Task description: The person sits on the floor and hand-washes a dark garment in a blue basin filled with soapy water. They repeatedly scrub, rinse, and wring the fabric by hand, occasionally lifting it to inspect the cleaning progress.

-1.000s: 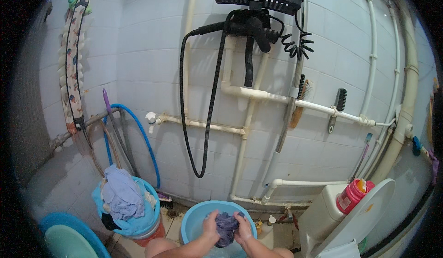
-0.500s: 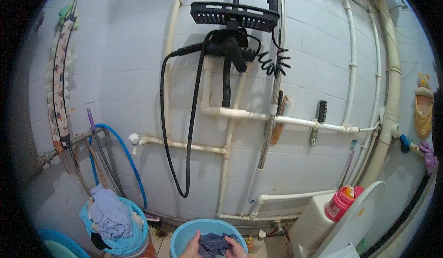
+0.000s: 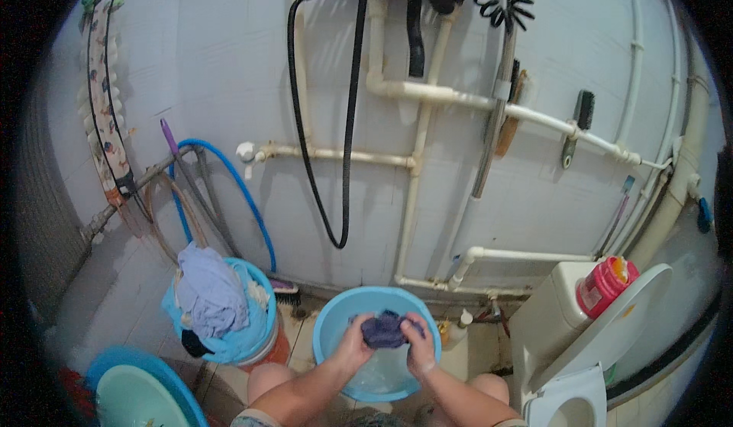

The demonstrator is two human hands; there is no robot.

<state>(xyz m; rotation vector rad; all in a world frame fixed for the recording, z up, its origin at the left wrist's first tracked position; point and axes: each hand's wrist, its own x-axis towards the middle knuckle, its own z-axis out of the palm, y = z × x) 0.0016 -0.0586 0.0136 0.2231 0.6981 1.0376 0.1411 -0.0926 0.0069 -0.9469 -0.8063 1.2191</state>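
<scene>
A dark purple cloth (image 3: 384, 331) is bunched up between my two hands, over a light blue basin (image 3: 334, 312) on the floor. My left hand (image 3: 356, 343) is closed on the cloth's left end. My right hand (image 3: 417, 342) grips its right end, thumb on top. Cloudy water shows in the basin beneath the cloth. What kind of garment or rag the cloth is I cannot make out.
To the left, a bucket with a blue basin (image 3: 265, 280) bears a heaped lavender cloth (image 3: 211, 290). Nested blue and green basins (image 3: 137, 396) lie at lower left. On the right are a toilet (image 3: 538, 415) and a red tub (image 3: 603, 288). A brush (image 3: 285, 293) and small bottle (image 3: 463, 320) flank my basin.
My view has tipped downward, bringing more of the basin, my forearms and the toilet into sight. The cloth is now gathered into a smaller bundle between my hands.
</scene>
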